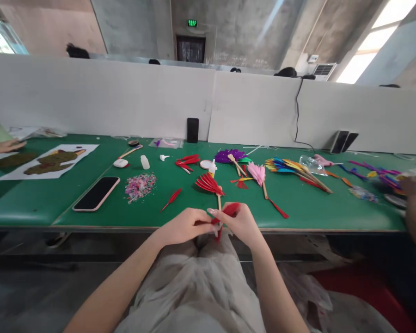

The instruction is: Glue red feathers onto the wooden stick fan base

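My left hand (189, 225) and my right hand (243, 224) meet at the table's front edge, just above my lap. Both are closed, fingertips together, around a soft red strip (232, 209); I cannot tell whether it is feather or ribbon. A bit of red also hangs below the fingers. Right beyond them lies a red feather fan (209, 184), its wooden handle (219, 201) pointing down toward my fingers. Whether either hand touches that handle is hidden. A loose red feather (172, 199) rests left of the fan, and more red feathers (188, 162) lie farther back.
On the green table (138, 217) are a phone (97, 193), a sequin pile (140, 187), a white bottle (144, 162), a glue bottle (212, 167), a purple fan (230, 156), a pink fan (257, 173) and multicoloured feathers (286, 165). Other people's hands (5, 146) show at both sides.
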A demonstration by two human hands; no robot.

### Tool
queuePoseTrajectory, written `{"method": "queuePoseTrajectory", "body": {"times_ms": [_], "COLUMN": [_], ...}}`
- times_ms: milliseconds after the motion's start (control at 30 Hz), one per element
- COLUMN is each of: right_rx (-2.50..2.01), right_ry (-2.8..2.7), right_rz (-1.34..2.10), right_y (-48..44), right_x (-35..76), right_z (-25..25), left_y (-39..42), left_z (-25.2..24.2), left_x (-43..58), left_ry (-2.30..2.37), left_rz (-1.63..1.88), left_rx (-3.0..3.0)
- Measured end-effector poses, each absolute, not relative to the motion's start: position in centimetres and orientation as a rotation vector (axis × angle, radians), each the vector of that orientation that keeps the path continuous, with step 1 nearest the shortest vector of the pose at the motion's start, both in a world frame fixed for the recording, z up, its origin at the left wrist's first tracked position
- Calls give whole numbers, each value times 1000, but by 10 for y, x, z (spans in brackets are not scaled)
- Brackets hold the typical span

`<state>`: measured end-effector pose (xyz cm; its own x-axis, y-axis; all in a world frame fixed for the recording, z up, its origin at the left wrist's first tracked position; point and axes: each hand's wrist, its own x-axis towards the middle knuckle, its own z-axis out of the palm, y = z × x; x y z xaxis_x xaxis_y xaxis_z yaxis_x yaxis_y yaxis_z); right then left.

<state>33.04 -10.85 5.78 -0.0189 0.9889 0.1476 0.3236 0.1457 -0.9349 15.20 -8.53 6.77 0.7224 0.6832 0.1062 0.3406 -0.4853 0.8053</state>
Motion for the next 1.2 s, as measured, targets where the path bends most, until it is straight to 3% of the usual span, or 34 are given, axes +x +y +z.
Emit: {"method": "queuePoseTrajectory", "body": {"times_ms": [200,400,600,900,1100,1200], "right_rx": [-1287,-1867,-2065,-1902,-1454,-1363], "right_ry": [-1378,-1642,-1997,-1940,-1695,-1623], "right_rz": [864,298,207,343,922,1038], "right_y": [-86,-69,-69,-76,-52,-44], "right_x": [339,344,333,347,333,328], "right_z": [47,1,-11,8,31,31], "left_y": [-61,-20,16,34,18,18], "left_z": [51,40,40,49,54,52], "left_x": [176,163,146,144,172,176], "left_ry": [782,946,960,1057,995,953], "left_rz": [525,759,862,935,661,644], "left_rx": [1484,1251,1126,1195,1357,1353]}}
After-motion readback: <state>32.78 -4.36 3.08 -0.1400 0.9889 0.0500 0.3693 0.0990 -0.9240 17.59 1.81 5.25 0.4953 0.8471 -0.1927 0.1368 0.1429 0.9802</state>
